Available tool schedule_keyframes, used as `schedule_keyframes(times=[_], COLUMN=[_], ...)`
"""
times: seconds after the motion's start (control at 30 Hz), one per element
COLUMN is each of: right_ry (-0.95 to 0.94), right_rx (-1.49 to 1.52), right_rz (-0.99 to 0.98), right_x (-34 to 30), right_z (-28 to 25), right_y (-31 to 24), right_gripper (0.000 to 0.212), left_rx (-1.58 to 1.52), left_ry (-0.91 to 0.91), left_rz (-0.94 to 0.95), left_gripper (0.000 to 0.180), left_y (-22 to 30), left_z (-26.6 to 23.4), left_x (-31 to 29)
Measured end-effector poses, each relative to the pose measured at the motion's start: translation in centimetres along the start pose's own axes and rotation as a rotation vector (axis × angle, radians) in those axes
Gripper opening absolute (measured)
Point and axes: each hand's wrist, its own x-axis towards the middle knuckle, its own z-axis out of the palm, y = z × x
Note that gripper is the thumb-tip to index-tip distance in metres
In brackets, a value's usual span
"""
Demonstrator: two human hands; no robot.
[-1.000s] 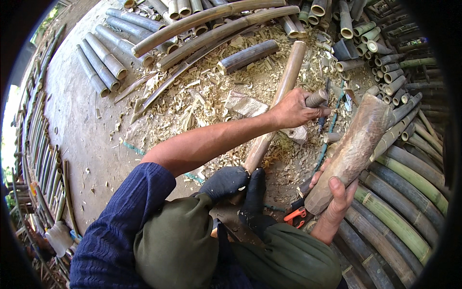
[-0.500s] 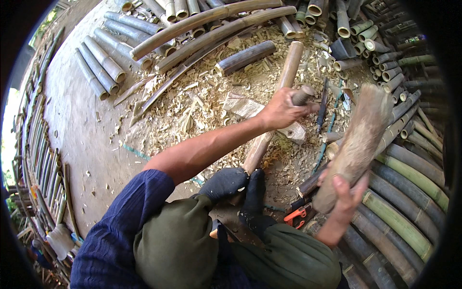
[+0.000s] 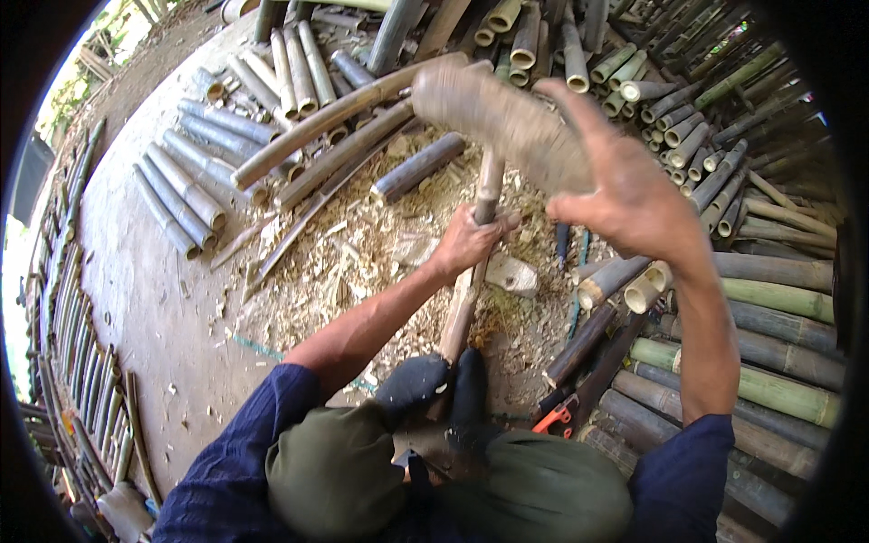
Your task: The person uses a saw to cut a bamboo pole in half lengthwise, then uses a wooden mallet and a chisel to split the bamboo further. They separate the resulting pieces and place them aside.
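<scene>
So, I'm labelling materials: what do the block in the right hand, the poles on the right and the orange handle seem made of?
Block: probably wood, rough and unvarnished; brown, coarse-looking surface, though motion blur leaves this open.
Poles: apparently bamboo, smooth natural skin; ring-like nodes cross them.
Orange handle: likely plastic, from its even, bright colour.

The block [image 3: 498,122] and the right hand [image 3: 634,185] holding it are motion-blurred, and the block hides the far end of the pole [image 3: 460,312] and part of a curved bamboo [image 3: 346,149]. The left hand [image 3: 469,241] covers a stretch of the pole and most of the handle [image 3: 486,209] it grips. The stack [image 3: 778,403] is cut off at the right edge.
</scene>
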Motion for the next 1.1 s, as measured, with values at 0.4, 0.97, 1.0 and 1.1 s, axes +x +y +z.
schedule_keyframes(times=[0.4,0.97,1.0,1.1], right_ry=[0.595,0.052,-0.201,-0.032], right_rx=[-0.059,0.032,-0.021,0.041], right_rz=[-0.239,0.085,0.199,0.169], right_x=[-1.3,-1.4,-0.9,-1.5], right_z=[2.0,6.3,5.9,1.8], right_y=[5.2,6.2,5.6,4.6], right_gripper=[0.063,0.068,0.066,0.073], left_rx=[-0.01,-0.067,0.033,0.028], left_ry=[-0.054,-0.018,-0.001,0.005], left_rz=[-0.007,-0.002,-0.051,-0.036], left_gripper=[0.035,0.036,0.034,0.032], left_y=[1.0,-1.4,-0.4,-0.3], left_z=[1.5,0.7,0.6,0.6], left_x=[0.0,0.9,0.7,0.3])
